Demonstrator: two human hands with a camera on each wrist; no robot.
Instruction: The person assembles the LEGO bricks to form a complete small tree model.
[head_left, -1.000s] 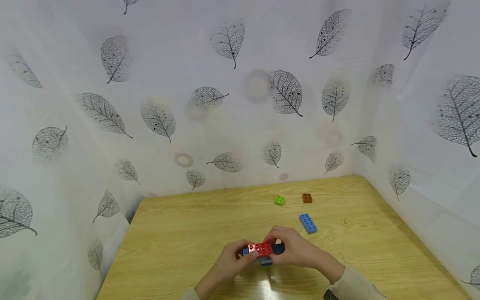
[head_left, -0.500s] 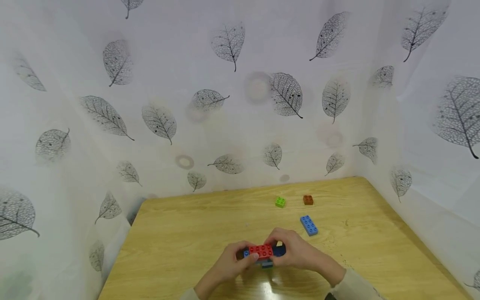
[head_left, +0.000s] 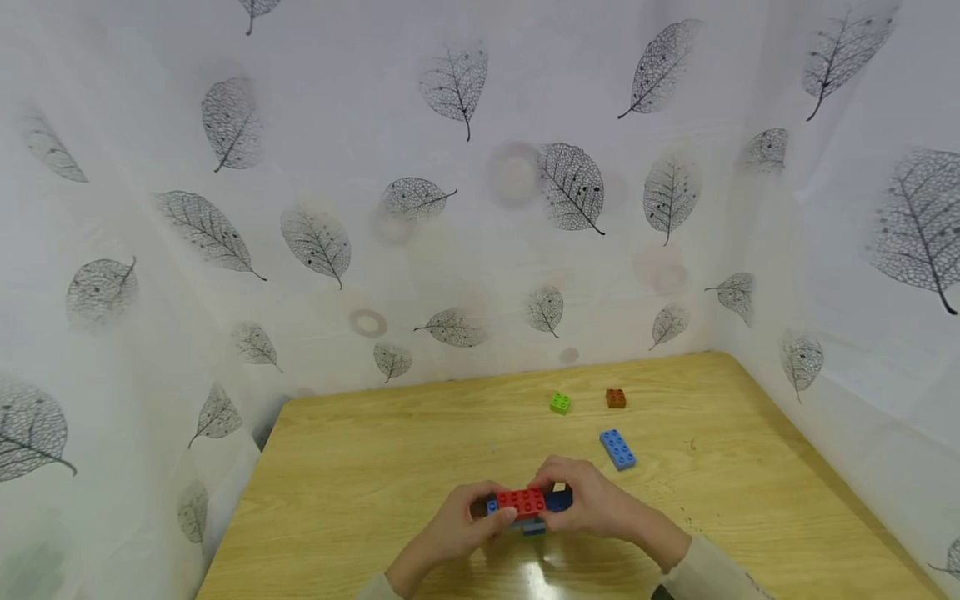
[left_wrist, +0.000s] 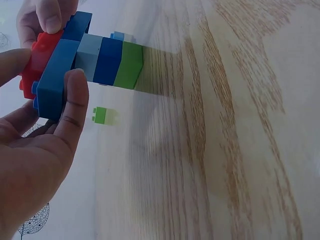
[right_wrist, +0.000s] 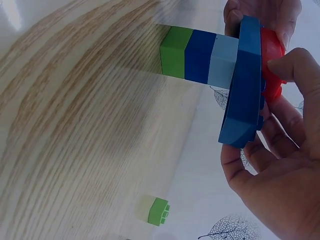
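Observation:
Both hands hold a tower of toy building bricks near the front of the table. On top is a red brick [head_left: 528,500], its studs facing up. Beneath it, a blue brick [left_wrist: 55,82] and a dark blue brick [left_wrist: 78,24] lie end to end, sticking out on either side. The narrow stem below has a pale blue-grey brick [right_wrist: 222,60], a dark blue brick [right_wrist: 201,56] and a green brick [right_wrist: 176,52] at its foot. My left hand [head_left: 456,525] grips the left end, thumb on the red brick. My right hand [head_left: 588,498] grips the right end, thumb also against the red brick.
Beyond the hands on the wooden table [head_left: 375,450] lie a small lime green brick [head_left: 560,403], a small brown brick [head_left: 616,398] and a longer blue brick [head_left: 617,449]. A white leaf-print curtain [head_left: 480,250] surrounds the table's back and sides.
A bright glare on the red brick's top has faded, as if it tilted slightly. Both hands keep their grip in nearly the same place.

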